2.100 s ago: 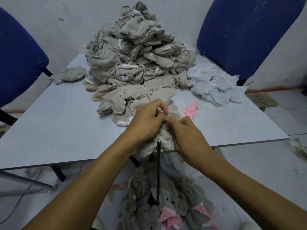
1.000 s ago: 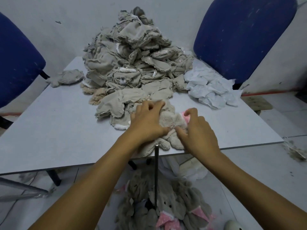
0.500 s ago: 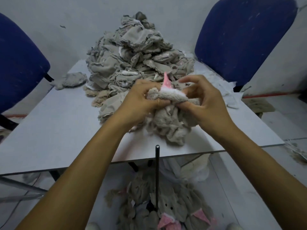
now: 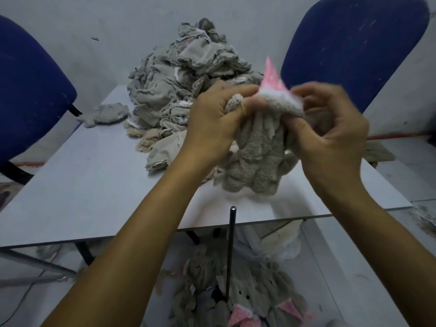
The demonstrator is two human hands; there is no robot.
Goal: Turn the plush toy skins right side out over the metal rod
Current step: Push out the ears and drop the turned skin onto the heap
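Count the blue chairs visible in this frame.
2. One blue chair stands at the table's left side; the other blue chair stands behind its far right corner. Both are partly cropped.

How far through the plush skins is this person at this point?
Done: a heap of turned skins with fur and pink ears showing lies on the floor round the rod. In hand: the left hand and right hand hold one skin above the rod, off it. Left: a tall pile of inside-out skins on the table.
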